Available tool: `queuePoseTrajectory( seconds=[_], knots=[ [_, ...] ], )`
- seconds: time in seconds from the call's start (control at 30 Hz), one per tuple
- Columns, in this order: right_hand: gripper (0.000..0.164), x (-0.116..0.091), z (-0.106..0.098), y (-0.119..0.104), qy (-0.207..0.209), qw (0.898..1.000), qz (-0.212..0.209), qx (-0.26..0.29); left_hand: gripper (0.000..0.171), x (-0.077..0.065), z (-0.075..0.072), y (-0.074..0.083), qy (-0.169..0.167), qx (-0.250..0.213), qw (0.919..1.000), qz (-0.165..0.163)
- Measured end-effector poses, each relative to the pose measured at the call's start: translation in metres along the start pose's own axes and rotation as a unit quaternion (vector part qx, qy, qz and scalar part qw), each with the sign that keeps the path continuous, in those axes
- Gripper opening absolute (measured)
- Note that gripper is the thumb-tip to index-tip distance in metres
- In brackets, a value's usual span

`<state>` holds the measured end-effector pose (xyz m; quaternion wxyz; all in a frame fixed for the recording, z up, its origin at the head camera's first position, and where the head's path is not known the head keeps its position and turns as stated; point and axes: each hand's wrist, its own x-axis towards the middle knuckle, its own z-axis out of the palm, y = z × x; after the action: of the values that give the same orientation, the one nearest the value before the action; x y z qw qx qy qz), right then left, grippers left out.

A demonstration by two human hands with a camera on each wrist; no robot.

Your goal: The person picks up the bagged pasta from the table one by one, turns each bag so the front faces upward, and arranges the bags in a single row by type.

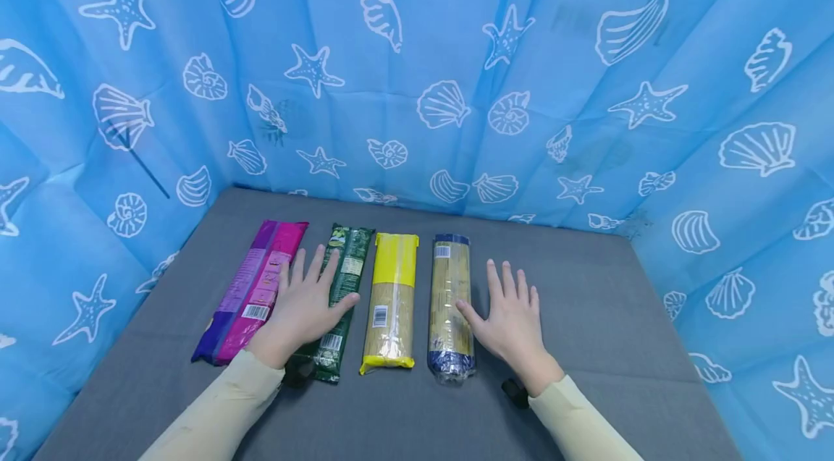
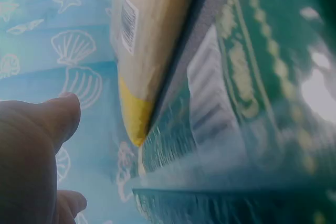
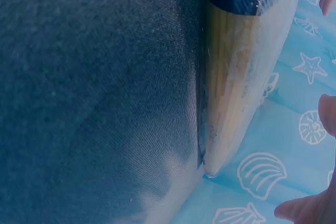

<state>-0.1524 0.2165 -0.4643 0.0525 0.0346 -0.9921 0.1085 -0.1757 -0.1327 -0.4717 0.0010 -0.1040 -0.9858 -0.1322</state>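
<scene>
Four long packets lie side by side. My left hand (image 1: 302,313), fingers spread and straight, is over the green packet (image 1: 352,267) and the right edge of the pink-and-purple packet (image 1: 237,302); whether it touches them I cannot tell. A yellow-ended spaghetti packet (image 1: 394,309) lies right of that hand. Farther right is a clear spaghetti packet with blue ends (image 1: 448,287). My right hand (image 1: 515,320) is beside it, fingers straight, thumb overlapping its right edge. In the left wrist view, the green packet (image 2: 262,103) fills the right side. Neither hand holds anything.
A grey cloth (image 1: 606,316) covers the table under the packets. Blue curtains (image 1: 417,56) with white shells and starfish hang along the table's back and both sides. Dark wrist cameras (image 1: 515,394) are strapped under both wrists.
</scene>
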Motion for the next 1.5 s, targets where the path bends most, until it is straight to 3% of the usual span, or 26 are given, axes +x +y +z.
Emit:
queuePoseTrajectory(
  seconds=[0.2,0.47,0.7,0.93,1.23,1.5],
  knots=[
    [0.101,0.0,-0.001,0.0,-0.005,1.0,0.003,0.017,0.093,0.006,0.001,0.013,-0.005,-0.011,0.9999,0.004],
    [0.097,-0.009,-0.004,-0.002,-0.056,0.989,0.03,0.131,0.092,0.017,0.004,0.048,-0.018,-0.061,0.9979,0.013],
    [0.105,-0.018,-0.01,0.0,-0.072,0.96,0.073,0.259,0.091,0.032,0.013,0.087,0.002,-0.147,0.9882,0.043],
    [0.105,-0.027,-0.009,0.001,-0.06,0.939,0.086,0.328,0.091,0.043,0.025,0.121,0.01,-0.266,0.962,0.06],
    [0.102,-0.037,-0.002,-0.003,-0.097,0.91,0.118,0.385,0.093,0.057,0.037,0.14,-0.03,-0.315,0.9481,0.035],
    [0.099,-0.041,0.007,-0.009,-0.127,0.887,0.134,0.423,0.086,0.058,0.045,0.146,-0.061,-0.321,0.9446,0.026]
  ],
)
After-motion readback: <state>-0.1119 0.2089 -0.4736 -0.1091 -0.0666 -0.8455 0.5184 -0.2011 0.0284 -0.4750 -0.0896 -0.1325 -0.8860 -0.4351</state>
